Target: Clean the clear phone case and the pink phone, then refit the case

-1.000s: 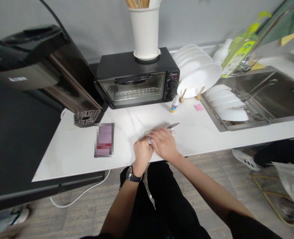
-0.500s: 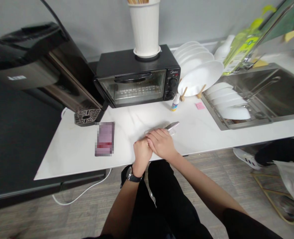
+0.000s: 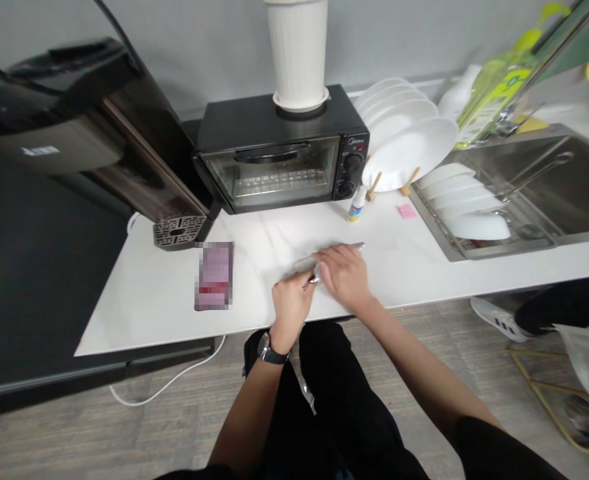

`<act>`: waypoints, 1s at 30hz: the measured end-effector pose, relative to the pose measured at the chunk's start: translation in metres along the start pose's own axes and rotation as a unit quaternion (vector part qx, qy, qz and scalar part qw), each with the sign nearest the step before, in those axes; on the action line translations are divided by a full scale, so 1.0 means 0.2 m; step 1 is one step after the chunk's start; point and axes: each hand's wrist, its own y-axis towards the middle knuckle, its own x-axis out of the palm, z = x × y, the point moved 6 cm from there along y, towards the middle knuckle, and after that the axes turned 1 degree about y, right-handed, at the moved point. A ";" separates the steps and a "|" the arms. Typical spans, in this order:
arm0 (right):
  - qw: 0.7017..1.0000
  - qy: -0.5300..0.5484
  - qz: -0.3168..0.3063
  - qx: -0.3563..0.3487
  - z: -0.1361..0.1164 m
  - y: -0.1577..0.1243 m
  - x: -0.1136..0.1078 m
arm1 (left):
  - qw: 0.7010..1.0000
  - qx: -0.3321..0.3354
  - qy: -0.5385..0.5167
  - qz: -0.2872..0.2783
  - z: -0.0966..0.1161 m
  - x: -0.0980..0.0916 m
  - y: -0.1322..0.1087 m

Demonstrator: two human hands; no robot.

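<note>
On the white counter [image 3: 254,267], near its front edge, my left hand [image 3: 292,303] is closed round a small shiny metal object [image 3: 314,277], too small to name. Just right of it, my right hand [image 3: 344,275] lies over a flat, pale, clear-looking item [image 3: 304,264], its fingers together. The thin tip of a silvery object [image 3: 358,245] sticks out past the fingers of my right hand. How my right fingers hold these things is hidden from above.
A phone-like purple item [image 3: 215,275] lies to the left. Behind stand a black toaster oven [image 3: 279,143], a small spray bottle [image 3: 357,204] and racked white plates [image 3: 409,153]. A sink [image 3: 569,193] and another person's shoe [image 3: 497,320] are at the right.
My hands have moved apart from being clasped one over the other. The metal object at my left fingers now shows between them, and the view has shifted slightly.
</note>
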 end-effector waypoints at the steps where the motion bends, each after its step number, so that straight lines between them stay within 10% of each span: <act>1: 1.000 -0.006 0.011 0.016 0.05 0.01 -0.03 | 1.000 0.007 -0.010 0.006 0.01 -0.01 0.00; 10: 0.996 0.015 -0.060 -0.069 -0.07 -0.03 0.04 | 1.000 -0.003 -0.001 -0.004 -0.01 0.02 0.00; 15: 0.998 -0.022 0.024 0.052 0.12 0.00 -0.07 | 0.999 0.008 -0.034 0.009 0.02 0.00 0.00; 21: 0.997 0.015 -0.055 -0.055 -0.12 -0.04 0.06 | 1.000 -0.001 0.014 0.005 -0.04 0.04 0.00; 30: 0.998 -0.013 0.029 0.052 0.08 0.00 -0.06 | 0.999 -0.003 -0.040 0.006 0.01 -0.01 0.01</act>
